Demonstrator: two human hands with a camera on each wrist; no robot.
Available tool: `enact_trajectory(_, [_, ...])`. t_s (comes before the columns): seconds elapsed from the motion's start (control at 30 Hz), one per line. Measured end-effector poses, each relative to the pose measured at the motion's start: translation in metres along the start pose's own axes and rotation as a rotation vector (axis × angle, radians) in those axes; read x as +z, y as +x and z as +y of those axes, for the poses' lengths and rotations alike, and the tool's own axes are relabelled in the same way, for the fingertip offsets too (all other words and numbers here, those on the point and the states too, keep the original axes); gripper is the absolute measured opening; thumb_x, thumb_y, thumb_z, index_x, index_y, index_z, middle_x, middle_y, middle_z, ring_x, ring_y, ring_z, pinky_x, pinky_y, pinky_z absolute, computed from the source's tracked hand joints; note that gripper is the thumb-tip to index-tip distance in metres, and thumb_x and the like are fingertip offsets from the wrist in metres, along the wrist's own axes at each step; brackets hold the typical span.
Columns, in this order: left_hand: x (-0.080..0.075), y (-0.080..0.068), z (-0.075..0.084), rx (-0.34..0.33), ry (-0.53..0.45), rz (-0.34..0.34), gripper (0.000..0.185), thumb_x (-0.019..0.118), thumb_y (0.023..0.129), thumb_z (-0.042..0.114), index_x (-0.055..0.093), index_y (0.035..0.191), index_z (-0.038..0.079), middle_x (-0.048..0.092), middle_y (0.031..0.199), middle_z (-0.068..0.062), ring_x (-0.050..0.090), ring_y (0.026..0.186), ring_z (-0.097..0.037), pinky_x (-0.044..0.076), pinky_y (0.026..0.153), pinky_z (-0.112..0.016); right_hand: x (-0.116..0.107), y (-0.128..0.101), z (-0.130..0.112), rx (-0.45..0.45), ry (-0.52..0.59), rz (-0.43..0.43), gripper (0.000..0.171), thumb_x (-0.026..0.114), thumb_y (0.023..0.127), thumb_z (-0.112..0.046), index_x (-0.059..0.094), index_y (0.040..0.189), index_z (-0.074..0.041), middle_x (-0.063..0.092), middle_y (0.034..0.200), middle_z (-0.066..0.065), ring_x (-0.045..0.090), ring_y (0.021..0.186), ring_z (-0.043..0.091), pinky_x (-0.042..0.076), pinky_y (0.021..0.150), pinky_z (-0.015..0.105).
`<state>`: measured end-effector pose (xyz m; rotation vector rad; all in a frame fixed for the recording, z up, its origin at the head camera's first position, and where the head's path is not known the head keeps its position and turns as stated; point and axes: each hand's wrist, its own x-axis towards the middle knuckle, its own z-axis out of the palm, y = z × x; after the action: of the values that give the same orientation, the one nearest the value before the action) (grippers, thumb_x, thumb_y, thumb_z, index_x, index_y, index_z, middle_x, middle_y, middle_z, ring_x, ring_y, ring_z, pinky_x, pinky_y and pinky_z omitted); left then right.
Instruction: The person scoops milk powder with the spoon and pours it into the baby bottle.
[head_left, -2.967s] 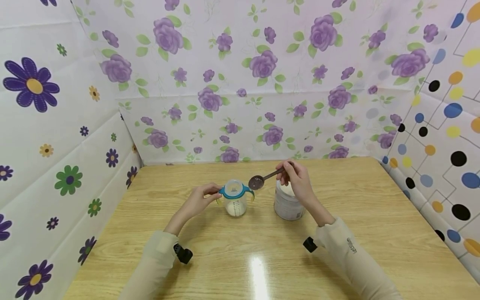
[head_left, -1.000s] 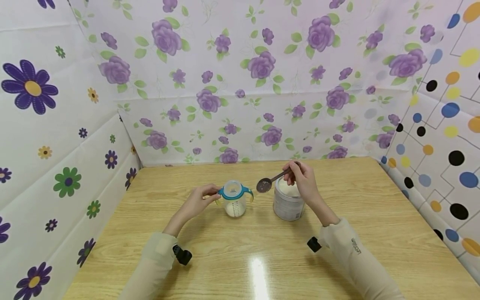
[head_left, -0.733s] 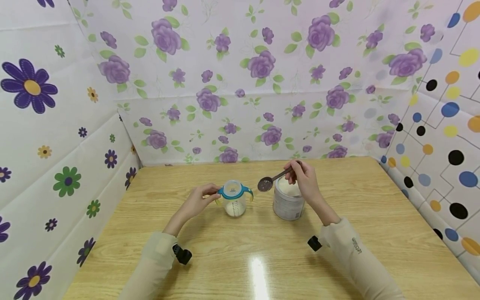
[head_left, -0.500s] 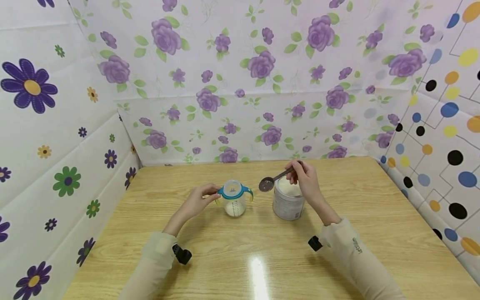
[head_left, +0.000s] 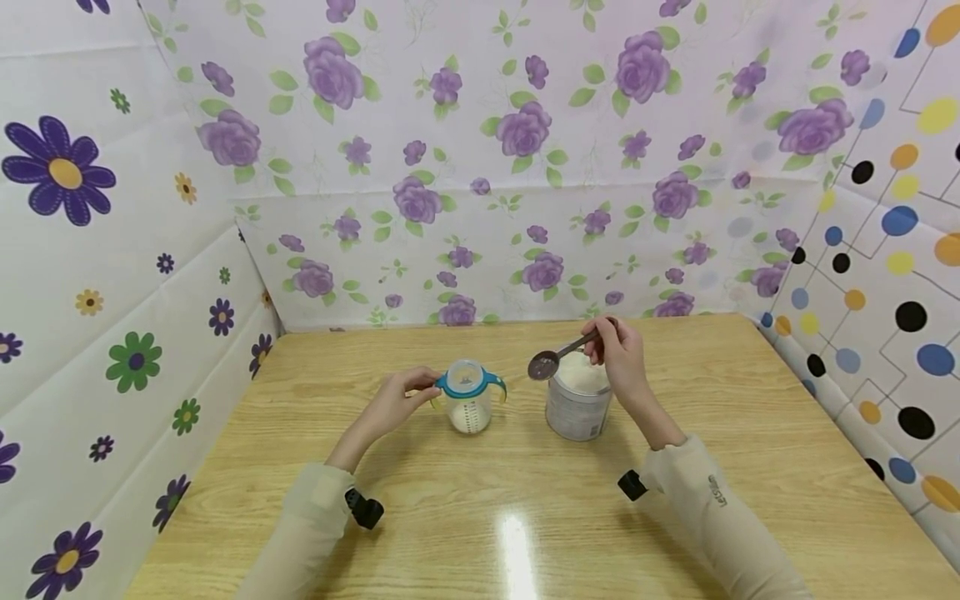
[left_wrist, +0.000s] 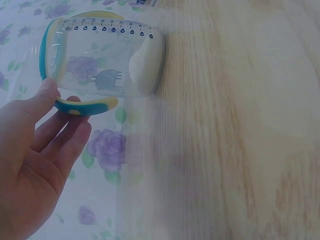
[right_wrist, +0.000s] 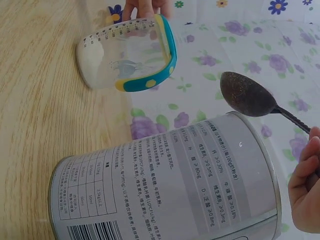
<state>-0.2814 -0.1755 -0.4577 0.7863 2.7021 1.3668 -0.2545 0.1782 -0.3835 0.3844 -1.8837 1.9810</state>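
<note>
A clear baby bottle point(head_left: 469, 414) with a blue collar, two handles and measuring marks stands upright on the table, white powder at its bottom. My left hand point(head_left: 395, 403) pinches its left handle; the left wrist view shows thumb and fingers at that handle point(left_wrist: 85, 107). My right hand point(head_left: 619, 357) holds a dark brown spoon point(head_left: 543, 365) by its handle. The spoon's bowl is at the left rim of an open milk powder can point(head_left: 577, 412), which is filled with pale powder point(head_left: 583, 374). In the right wrist view only a thin residue shows in the spoon's bowl point(right_wrist: 245, 94).
The wooden table point(head_left: 450, 517) runs back to a flowered cloth wall point(head_left: 480, 250). Patterned cloth also hangs at the left and right. A black wrist camera point(head_left: 364, 508) sits on the left wrist and another camera point(head_left: 632, 485) on the right.
My right hand has moved the spoon rightward, from beside the bottle's right handle to the can's left rim. The left hand, bottle and can have stayed in place.
</note>
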Motion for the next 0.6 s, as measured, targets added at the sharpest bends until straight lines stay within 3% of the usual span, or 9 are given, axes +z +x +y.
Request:
enact_trajectory(0.13, [0.001,-0.0004,-0.0008,-0.002,-0.003,-0.002,0.021,0.061,0.096,0.02,0.067,0.116,0.014,0.071,0.112,-0.006,0.068,0.104,-0.024,0.058,0.087,-0.039,-0.0008,0.0012,0.0032,0.003,0.018,0.078,0.035,0.038,0.103,-0.006,0.052,0.085,0.021,0.053,0.053,-0.002,0.045,0.043,0.005,0.04,0.04,0.017])
enact_trajectory(0.4, [0.0008,-0.0013,0.0014,-0.02,0.002,0.001,0.022,0.06,0.096,0.025,0.067,0.117,0.018,0.07,0.113,-0.005,0.067,0.106,-0.023,0.057,0.088,-0.04,-0.0046,0.0044,0.0011,0.015,-0.002,0.207,0.035,0.039,0.102,-0.007,0.058,0.073,-0.002,0.05,0.052,-0.004,0.045,0.043,0.004,0.039,0.04,0.017])
enact_trajectory(0.6, [0.0001,-0.001,0.0019,-0.037,0.01,0.0,0.023,0.059,0.096,0.026,0.066,0.117,0.02,0.07,0.114,-0.004,0.067,0.107,-0.022,0.056,0.089,-0.04,-0.0081,0.0063,0.0037,0.014,-0.048,0.26,0.035,0.039,0.101,-0.007,0.058,0.074,0.002,0.05,0.05,-0.004,0.045,0.042,0.006,0.04,0.04,0.018])
